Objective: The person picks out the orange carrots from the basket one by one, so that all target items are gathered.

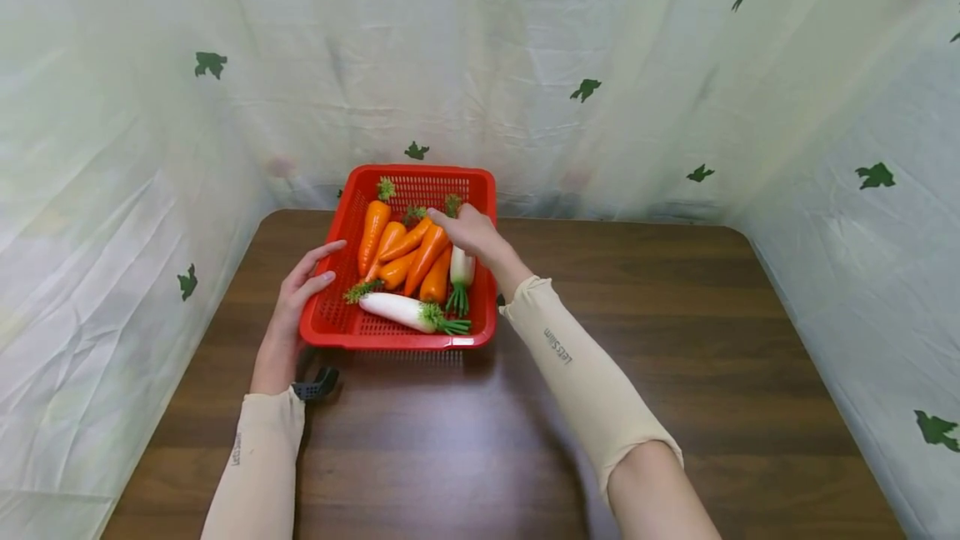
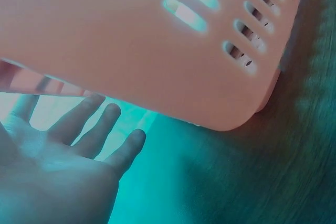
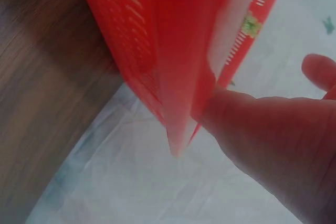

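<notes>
A red plastic basket holds several orange carrots with green tops. One white radish lies across its near side, and another white radish lies along the right side, partly under my right hand. My left hand is at the basket's left rim, fingers extended; the left wrist view shows those fingers spread beside the basket wall. My right hand reaches over the right rim, above the carrot tops; its thumb shows in the right wrist view. Most right fingertips are hidden.
The basket stands near the far edge of a brown wooden table. Pale curtains with green bird shapes hang behind and at both sides. A dark strap is at the left wrist.
</notes>
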Demonstrator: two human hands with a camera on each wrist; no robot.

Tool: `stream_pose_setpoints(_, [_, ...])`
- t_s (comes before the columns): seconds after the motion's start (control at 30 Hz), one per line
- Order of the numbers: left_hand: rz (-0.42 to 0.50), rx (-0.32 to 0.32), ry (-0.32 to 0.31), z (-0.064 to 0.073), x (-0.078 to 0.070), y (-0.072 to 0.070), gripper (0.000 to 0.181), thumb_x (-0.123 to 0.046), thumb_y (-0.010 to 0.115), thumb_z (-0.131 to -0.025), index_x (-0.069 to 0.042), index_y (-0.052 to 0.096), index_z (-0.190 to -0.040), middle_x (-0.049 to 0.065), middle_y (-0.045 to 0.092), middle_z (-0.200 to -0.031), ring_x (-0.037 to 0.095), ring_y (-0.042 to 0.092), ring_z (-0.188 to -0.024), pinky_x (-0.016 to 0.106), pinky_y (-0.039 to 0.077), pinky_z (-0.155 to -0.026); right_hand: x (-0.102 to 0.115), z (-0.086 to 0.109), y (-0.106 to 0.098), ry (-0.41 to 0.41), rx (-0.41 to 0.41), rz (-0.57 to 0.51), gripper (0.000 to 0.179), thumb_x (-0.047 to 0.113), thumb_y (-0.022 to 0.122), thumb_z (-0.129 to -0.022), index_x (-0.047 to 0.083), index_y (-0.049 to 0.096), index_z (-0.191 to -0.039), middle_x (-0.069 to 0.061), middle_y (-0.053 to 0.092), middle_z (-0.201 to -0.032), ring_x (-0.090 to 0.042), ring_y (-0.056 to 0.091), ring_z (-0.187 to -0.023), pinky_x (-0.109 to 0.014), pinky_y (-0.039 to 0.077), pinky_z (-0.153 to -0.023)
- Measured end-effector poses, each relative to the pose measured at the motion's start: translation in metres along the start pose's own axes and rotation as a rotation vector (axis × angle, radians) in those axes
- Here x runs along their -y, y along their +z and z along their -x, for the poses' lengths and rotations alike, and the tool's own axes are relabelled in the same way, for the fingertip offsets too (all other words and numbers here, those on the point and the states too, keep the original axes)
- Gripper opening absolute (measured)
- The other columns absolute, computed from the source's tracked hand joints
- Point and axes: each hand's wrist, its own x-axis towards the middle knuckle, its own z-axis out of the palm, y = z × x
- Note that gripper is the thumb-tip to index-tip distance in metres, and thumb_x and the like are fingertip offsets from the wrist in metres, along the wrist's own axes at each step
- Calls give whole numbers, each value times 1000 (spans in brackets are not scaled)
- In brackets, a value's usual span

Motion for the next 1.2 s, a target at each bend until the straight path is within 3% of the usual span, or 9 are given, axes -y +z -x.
stream_pose_setpoints(0.1, [6, -2, 0, 0, -1, 0, 51, -12, 48, -109, -13, 43, -160, 16, 31, -165, 33, 43, -143, 30, 57, -103, 4, -5, -1, 27, 31, 39, 82, 57, 55, -105, 2, 32, -162, -17, 44, -161, -32, 57, -129, -44, 55, -106])
stream_pose_setpoints(0.23, [7, -5, -9, 1, -2, 1, 51, -13, 48, -109, -13, 43, -160, 16, 31, -165, 32, 44, -142, 30, 57, -102, 8, -12, -2, 74, 64, 44, 82, 51, 61, -104, 3, 31, -162, -14, 42, -164, -29, 55, -136, -47, 56, -107])
stream_pose_setpoints(0.4, [1, -4, -8, 0, -3, 1, 51, -15, 49, -109, -14, 43, -160, 17, 30, -166, 33, 43, -143, 30, 57, -102, 12, -18, -2, 95, 72, -31, 73, 43, 65, -104, 2, 35, -157, -13, 48, -153, -29, 55, -132, -50, 55, -108])
stream_pose_setpoints(0.73, [6, -5, -22, 0, -2, -2, 50, -15, 49, -109, -14, 45, -159, 16, 30, -166, 35, 42, -144, 30, 57, -104, 20, -25, 6, 131, 81, -160, 57, 28, 68, -104, 0, 41, -145, -19, 52, -138, -43, 62, -126, -51, 56, -107])
stream_pose_setpoints(0.9, [7, -4, -16, 1, -2, -3, 50, -15, 48, -109, -14, 45, -159, 16, 30, -166, 35, 43, -143, 30, 57, -104, 24, -32, 14, 162, 54, -167, 34, 21, 70, -102, 2, 49, -122, -18, 52, -121, -44, 65, -121, -50, 58, -103])
stream_pose_setpoints(1.07, [9, 8, -3, 2, -1, -4, 50, -15, 47, -110, -13, 44, -160, 17, 31, -165, 33, 45, -141, 29, 57, -103, 24, -40, 22, 188, 23, -112, 24, 18, 72, -100, 3, 54, -106, -20, 47, -127, -40, 67, -116, -45, 62, -98])
stream_pose_setpoints(1.2, [2, 9, 1, 2, -1, -5, 49, -14, 48, -110, -12, 44, -159, 16, 33, -164, 34, 46, -141, 30, 58, -103, 21, -44, 30, 165, -43, -59, 22, 15, 76, -96, -1, 62, -99, -23, 54, -127, -37, 72, -106, -44, 64, -92])
